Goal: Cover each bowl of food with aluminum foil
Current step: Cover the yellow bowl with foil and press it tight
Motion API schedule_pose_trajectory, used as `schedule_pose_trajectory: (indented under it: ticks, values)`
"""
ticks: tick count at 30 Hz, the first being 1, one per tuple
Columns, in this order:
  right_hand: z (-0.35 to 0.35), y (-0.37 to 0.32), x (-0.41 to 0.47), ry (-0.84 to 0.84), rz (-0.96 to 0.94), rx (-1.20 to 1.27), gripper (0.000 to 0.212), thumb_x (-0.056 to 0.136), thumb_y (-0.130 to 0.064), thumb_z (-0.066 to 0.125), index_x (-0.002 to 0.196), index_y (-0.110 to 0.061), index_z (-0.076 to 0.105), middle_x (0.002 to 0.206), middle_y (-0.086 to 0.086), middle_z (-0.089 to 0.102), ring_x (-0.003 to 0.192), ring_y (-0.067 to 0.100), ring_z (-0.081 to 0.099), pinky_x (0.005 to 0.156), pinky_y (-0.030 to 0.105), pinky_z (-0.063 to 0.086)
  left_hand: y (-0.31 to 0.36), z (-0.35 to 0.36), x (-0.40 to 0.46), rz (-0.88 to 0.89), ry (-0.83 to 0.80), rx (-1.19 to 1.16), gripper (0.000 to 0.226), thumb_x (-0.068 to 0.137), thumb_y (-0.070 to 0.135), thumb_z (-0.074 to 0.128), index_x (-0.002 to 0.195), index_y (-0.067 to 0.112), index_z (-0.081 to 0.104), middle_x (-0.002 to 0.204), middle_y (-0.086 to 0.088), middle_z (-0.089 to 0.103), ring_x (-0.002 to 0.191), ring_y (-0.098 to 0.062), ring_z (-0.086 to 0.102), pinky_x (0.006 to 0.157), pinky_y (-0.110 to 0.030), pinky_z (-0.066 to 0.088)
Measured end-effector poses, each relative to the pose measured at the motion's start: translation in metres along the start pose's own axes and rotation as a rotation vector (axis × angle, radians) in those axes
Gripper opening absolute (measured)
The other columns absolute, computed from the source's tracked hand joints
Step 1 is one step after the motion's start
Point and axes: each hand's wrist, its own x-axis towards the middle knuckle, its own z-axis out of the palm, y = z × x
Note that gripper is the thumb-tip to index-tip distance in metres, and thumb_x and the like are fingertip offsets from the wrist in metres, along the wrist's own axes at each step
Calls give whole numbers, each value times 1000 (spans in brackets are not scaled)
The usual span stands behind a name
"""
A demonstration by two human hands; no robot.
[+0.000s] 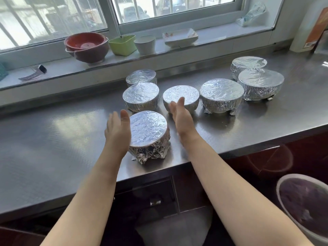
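Several foil-wrapped bowls stand on the steel counter (pixel 53 148). The nearest foil-covered bowl (pixel 149 132) sits close to the front edge, its foil crumpled around the base. My left hand (pixel 118 129) is held flat just left of it, fingers apart, empty. My right hand (pixel 181 116) hovers to the bowl's right with a gap between, its fingertips overlapping a second covered bowl (pixel 182 94) behind. Other covered bowls stand at the back left (pixel 141 94), back centre (pixel 221 94) and back right (pixel 260 82).
On the windowsill are stacked red bowls (pixel 87 45), a green tub (pixel 122 44), a white cup (pixel 145 44) and a square dish (pixel 180 37). A round bin (pixel 301 205) sits low at the right. Dark cabinets run under the counter's front edge.
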Motion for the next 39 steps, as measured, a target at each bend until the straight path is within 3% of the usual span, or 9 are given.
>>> schedule_pose_trajectory:
  ticks: [4,10,14,24,27,29,32,36,39]
  values:
    - [18,-10,-28,-16,-207,-191,53,107,-38,28,138,-1,48,140,7,54,132,17,47,111,26,30,0,-2,19,344,28,292,70,98,54,17,146,7,38,153,-14,34,144,-26,26,119,-39,18]
    - [32,15,-33,-99,-312,-615,52,106,-35,32,147,-4,35,154,9,36,145,19,26,113,22,16,-11,15,22,341,-92,351,63,97,53,18,139,16,48,140,-5,53,130,-25,45,103,-34,33]
    - [32,22,-34,-50,-260,-482,57,105,-43,28,151,-11,31,158,3,32,145,12,25,117,25,17,-7,15,20,265,-49,293,47,104,40,25,138,16,47,138,-3,54,128,-23,46,100,-34,33]
    - [30,39,-37,12,-222,-244,87,86,-70,20,152,-15,30,157,-3,34,144,7,28,121,37,22,-9,14,20,260,-49,248,45,105,37,26,135,14,50,135,-5,56,127,-23,46,102,-34,33]
    - [27,44,-39,-13,-191,-144,96,80,-82,20,151,-18,31,152,-6,39,139,0,34,117,26,27,-8,15,20,250,-42,231,44,105,36,26,132,14,52,131,-4,57,124,-23,48,97,-32,33]
    - [27,44,-38,-32,-193,-115,85,83,-81,22,142,-21,40,142,-10,49,131,-8,42,112,20,33,-9,15,19,242,-40,227,42,105,37,26,127,14,54,125,-4,59,120,-23,49,91,-29,32]
    - [32,45,-35,-46,-194,-146,66,93,-70,23,137,-26,46,140,-3,54,132,6,48,113,36,37,-13,11,18,238,-32,218,42,105,38,24,124,16,55,120,-2,60,117,-24,50,87,-30,32]
    - [29,48,-32,-129,-167,-186,28,102,-43,43,121,-23,50,117,-13,62,107,-16,55,95,10,42,-21,5,13,256,1,128,51,99,47,23,128,18,54,123,1,60,117,-21,52,94,-34,37]
    - [33,48,-33,-152,-150,-155,35,97,-45,47,117,-19,57,111,-1,69,106,8,64,97,33,50,-29,2,6,250,41,19,54,95,51,25,128,20,55,117,10,59,115,-17,54,96,-34,41]
